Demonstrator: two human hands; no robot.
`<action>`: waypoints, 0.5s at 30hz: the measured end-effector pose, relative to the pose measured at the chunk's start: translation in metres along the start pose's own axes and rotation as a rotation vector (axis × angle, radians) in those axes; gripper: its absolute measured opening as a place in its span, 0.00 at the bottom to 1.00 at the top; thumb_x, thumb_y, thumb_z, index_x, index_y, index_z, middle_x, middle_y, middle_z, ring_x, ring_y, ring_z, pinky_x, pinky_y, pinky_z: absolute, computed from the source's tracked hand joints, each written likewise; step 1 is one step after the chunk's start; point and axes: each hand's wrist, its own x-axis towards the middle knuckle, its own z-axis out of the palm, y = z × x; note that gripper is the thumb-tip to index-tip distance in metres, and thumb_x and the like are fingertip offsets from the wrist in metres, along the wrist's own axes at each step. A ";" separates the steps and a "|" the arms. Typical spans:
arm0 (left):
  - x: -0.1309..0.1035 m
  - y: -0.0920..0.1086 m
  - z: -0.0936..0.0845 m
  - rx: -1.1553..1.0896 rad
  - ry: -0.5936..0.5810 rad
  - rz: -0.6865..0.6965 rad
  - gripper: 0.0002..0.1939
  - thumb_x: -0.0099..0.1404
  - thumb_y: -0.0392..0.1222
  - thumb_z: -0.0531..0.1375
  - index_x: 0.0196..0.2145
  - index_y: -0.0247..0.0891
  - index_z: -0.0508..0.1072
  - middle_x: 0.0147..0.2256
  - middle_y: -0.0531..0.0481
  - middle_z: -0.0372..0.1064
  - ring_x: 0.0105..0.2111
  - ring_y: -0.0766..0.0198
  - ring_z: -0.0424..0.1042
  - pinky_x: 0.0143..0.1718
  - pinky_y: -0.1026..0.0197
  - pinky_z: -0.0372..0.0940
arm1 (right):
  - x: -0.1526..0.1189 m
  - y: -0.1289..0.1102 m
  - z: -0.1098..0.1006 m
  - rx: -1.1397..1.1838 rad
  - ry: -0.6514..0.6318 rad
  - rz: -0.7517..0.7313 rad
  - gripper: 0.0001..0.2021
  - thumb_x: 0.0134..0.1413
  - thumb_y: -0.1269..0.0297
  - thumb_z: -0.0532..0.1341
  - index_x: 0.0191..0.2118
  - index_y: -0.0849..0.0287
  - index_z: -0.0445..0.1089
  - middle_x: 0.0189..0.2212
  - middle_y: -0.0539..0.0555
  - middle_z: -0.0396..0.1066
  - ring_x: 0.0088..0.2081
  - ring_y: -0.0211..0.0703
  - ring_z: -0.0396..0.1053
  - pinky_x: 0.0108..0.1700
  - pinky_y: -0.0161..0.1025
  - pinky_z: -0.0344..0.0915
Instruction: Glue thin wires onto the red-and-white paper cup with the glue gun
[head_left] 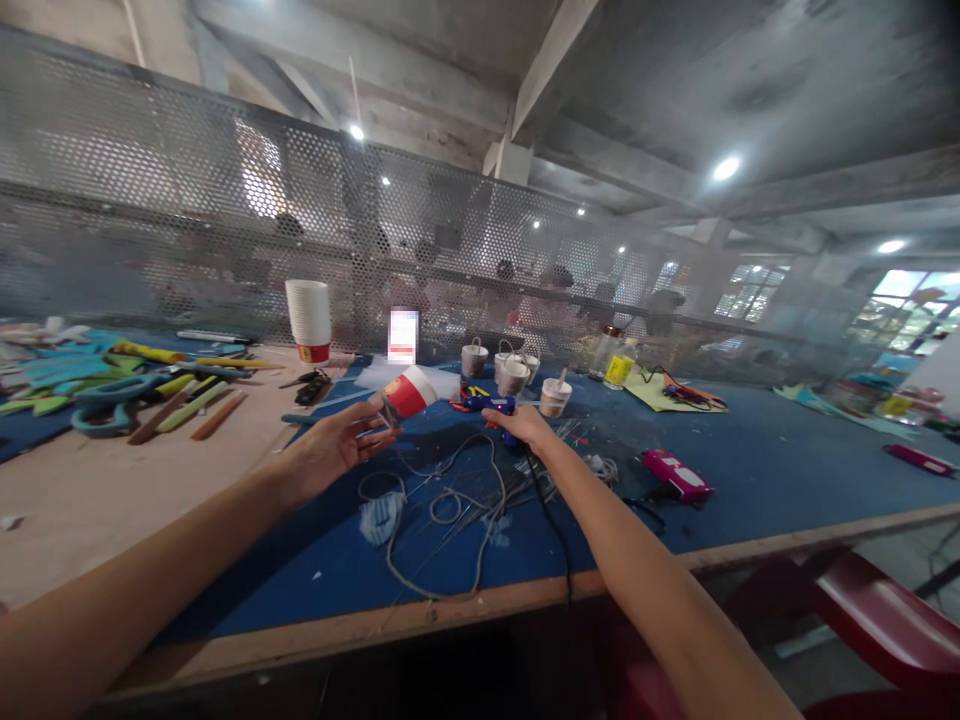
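A red-and-white paper cup (410, 393) is tipped on its side in my left hand (337, 440), whose fingers close round its lower end. Grey cord appears to be wound about that end, partly hidden by the fingers. My right hand (525, 424) grips a blue hot glue gun (491, 403), its nozzle pointing left toward the cup, with a gap between them. From the gun a black cable (551, 520) runs down over the table's front edge. Loose grey cord (491, 480) lies in loops on the blue tabletop (330, 560) below both hands.
Behind my hands stand several cord-covered cups (513, 378). A stack of paper cups (309, 312), scissors (112, 400) and clay tools (219, 416) are at left. A magenta glue gun (677, 477) and a yellow-labelled bottle (620, 366) are at right. A perforated metal screen (450, 215) rises behind.
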 end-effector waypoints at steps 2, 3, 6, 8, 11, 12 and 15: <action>-0.001 0.000 0.001 0.002 -0.004 -0.001 0.10 0.67 0.31 0.62 0.46 0.31 0.75 0.40 0.40 0.80 0.35 0.58 0.81 0.36 0.62 0.77 | 0.001 0.001 0.000 -0.032 -0.014 -0.006 0.24 0.42 0.40 0.73 0.20 0.55 0.68 0.18 0.53 0.68 0.28 0.46 0.71 0.27 0.34 0.61; -0.002 0.000 0.002 0.004 -0.007 -0.003 0.09 0.67 0.31 0.62 0.46 0.30 0.75 0.39 0.40 0.79 0.35 0.58 0.81 0.36 0.62 0.77 | 0.001 0.001 0.000 -0.047 -0.020 -0.009 0.25 0.42 0.40 0.73 0.20 0.55 0.68 0.18 0.54 0.69 0.28 0.47 0.71 0.27 0.35 0.61; -0.006 0.001 0.007 0.010 -0.002 -0.010 0.08 0.68 0.31 0.61 0.45 0.30 0.75 0.36 0.42 0.79 0.34 0.59 0.81 0.36 0.63 0.77 | 0.002 0.001 -0.001 -0.088 -0.032 -0.019 0.25 0.45 0.39 0.71 0.20 0.56 0.68 0.19 0.55 0.70 0.28 0.47 0.72 0.27 0.34 0.62; -0.007 0.002 0.009 0.011 0.005 -0.017 0.07 0.67 0.31 0.62 0.44 0.31 0.75 0.35 0.43 0.79 0.33 0.59 0.81 0.36 0.63 0.77 | 0.003 0.001 -0.001 -0.121 -0.030 -0.026 0.25 0.46 0.39 0.71 0.20 0.56 0.69 0.19 0.55 0.71 0.30 0.48 0.74 0.29 0.34 0.63; -0.007 0.002 0.008 0.005 0.002 -0.019 0.07 0.66 0.31 0.63 0.43 0.31 0.75 0.35 0.42 0.79 0.33 0.58 0.81 0.35 0.63 0.77 | 0.006 0.001 -0.003 -0.188 -0.012 -0.030 0.25 0.45 0.38 0.71 0.20 0.56 0.70 0.22 0.57 0.74 0.35 0.53 0.77 0.33 0.37 0.66; -0.006 0.001 0.007 0.003 -0.006 -0.017 0.08 0.65 0.31 0.64 0.43 0.32 0.75 0.36 0.42 0.79 0.34 0.58 0.81 0.36 0.63 0.77 | 0.007 0.000 -0.004 -0.211 -0.004 -0.028 0.25 0.45 0.37 0.71 0.21 0.56 0.70 0.23 0.58 0.75 0.37 0.56 0.77 0.35 0.38 0.67; -0.004 0.000 0.004 0.002 -0.029 -0.013 0.09 0.64 0.31 0.65 0.44 0.32 0.75 0.38 0.41 0.80 0.36 0.57 0.82 0.37 0.62 0.77 | 0.005 -0.001 -0.004 -0.270 0.025 -0.025 0.27 0.46 0.35 0.69 0.24 0.58 0.74 0.30 0.64 0.79 0.43 0.62 0.78 0.41 0.43 0.68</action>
